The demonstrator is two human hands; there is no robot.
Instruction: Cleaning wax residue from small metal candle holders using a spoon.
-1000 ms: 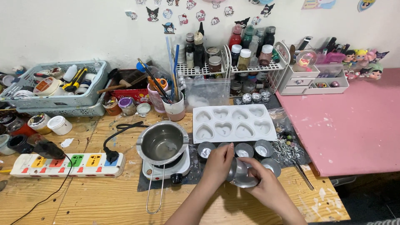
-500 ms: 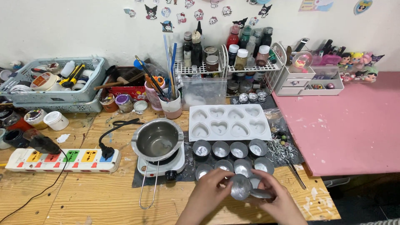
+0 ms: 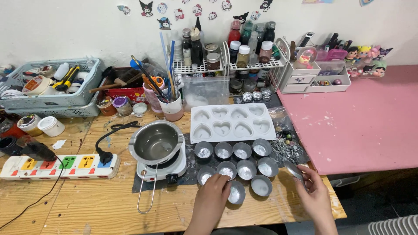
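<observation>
Several small round metal cups (image 3: pixel 246 169) stand in rows on a dark mat (image 3: pixel 191 176) at the table's near edge. My left hand (image 3: pixel 215 191) grips the rim of the nearest cup (image 3: pixel 236 193), which rests upright on the wood in front of the rows. My right hand (image 3: pixel 312 191) is off to the right at the edge of the pink board and holds another metal cup (image 3: pixel 295 169), tilted, in its fingers. Behind the cups lies a white heart-shaped mould tray (image 3: pixel 233 122).
A steel pot (image 3: pixel 156 141) sits on a small white hot plate (image 3: pixel 163 167), its wire handle pointing toward me. Left of it lies a white power strip (image 3: pixel 61 165). A pink board (image 3: pixel 357 117) covers the right side. Bottle racks (image 3: pixel 230 65), brush cups (image 3: pixel 172 106) and a grey basket (image 3: pixel 52 98) line the back.
My hands were together over one cup at the near middle. They have parted: the right hand moved right carrying a cup, the left stayed on the nearest cup.
</observation>
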